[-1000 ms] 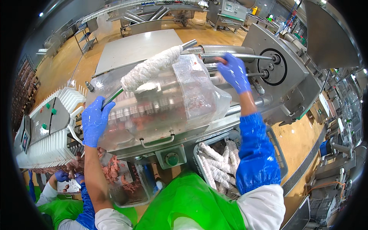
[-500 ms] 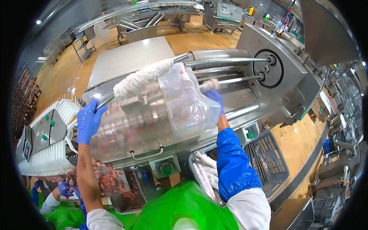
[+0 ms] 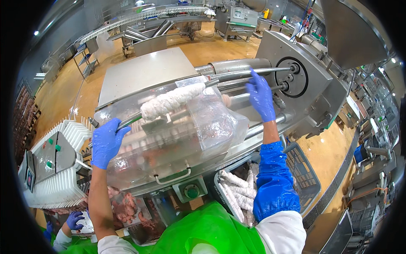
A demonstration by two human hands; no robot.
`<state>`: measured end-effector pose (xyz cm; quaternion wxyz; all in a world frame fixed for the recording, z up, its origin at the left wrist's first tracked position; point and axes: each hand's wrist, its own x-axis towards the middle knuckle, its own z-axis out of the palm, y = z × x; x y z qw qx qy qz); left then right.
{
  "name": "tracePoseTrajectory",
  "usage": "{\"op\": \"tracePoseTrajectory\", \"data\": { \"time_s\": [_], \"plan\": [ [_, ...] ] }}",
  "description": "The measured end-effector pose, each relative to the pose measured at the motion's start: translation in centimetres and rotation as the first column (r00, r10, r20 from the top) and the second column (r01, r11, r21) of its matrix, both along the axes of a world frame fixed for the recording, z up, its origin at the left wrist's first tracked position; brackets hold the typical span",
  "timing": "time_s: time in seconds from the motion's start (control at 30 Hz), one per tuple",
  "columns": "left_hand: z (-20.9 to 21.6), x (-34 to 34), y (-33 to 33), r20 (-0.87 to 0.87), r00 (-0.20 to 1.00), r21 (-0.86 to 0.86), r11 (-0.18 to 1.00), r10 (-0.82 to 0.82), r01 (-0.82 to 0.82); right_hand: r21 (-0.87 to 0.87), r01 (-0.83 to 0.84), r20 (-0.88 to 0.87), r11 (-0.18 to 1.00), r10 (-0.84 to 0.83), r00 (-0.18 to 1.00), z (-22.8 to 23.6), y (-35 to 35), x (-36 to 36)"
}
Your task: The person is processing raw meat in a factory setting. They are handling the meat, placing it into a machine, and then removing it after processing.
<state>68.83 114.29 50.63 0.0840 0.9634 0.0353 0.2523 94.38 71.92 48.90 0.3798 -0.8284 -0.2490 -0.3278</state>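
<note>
White, bunched casing [image 3: 173, 100] is gathered on a steel rod [image 3: 129, 121] above the clear cover [image 3: 139, 158]. Blue-gloved, the left hand [image 3: 106, 144] holds that rod near its lower end, thumb along the near side; its back hides how far the fingers wrap. The right hand [image 3: 261, 96] has its fingers spread wide and holds nothing I can see, over the steel tube [image 3: 249, 75]; whether it touches metal I can't tell from here. Left of it, a small pale, pinkish bundle [image 3: 227, 100] sits on a lower tube, partly behind crumpled film [image 3: 218, 122], too small to make out.

Under the cover, pale and reddish shapes are blurred by the plastic. Below, more white casings [image 3: 239, 186] lie in a grey crate [image 3: 219, 186], their right side hidden by the blue sleeve [image 3: 275, 178]; a slotted crate wall [image 3: 311, 180] shows beyond, and I can't say if it's the same crate. Lower left, a co-worker's gloved hand [image 3: 75, 220] appears, the body cut off. The hopper [image 3: 353, 34] runs out of sight at the top. Any markings on the left screen [image 3: 30, 172] are too small to read.
</note>
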Motion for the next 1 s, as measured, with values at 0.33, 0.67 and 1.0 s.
{"op": "tracePoseTrajectory", "data": {
  "time_s": [0.33, 0.67, 1.0],
  "plan": [
    [0.6, -0.1, 1.4, 0.047, 0.999, 0.090, 0.996, 0.003, -0.007, -0.577, -0.285, 0.052, 0.765, 0.383, 0.922, 1.5, 19.2, -4.2],
    [0.4, 1.4, 2.5, 0.170, 0.984, 0.298, 0.955, -0.044, -0.009, -0.543, -0.387, -0.081, 0.745, 0.413, 0.907, 3.8, 19.4, -6.7],
    [0.0, 1.6, 2.1, 0.133, 0.990, 0.329, 0.944, -0.036, -0.010, -0.779, 0.034, 0.196, 0.626, 0.192, 0.962, 2.5, 6.0, 6.3]
  ]
}}
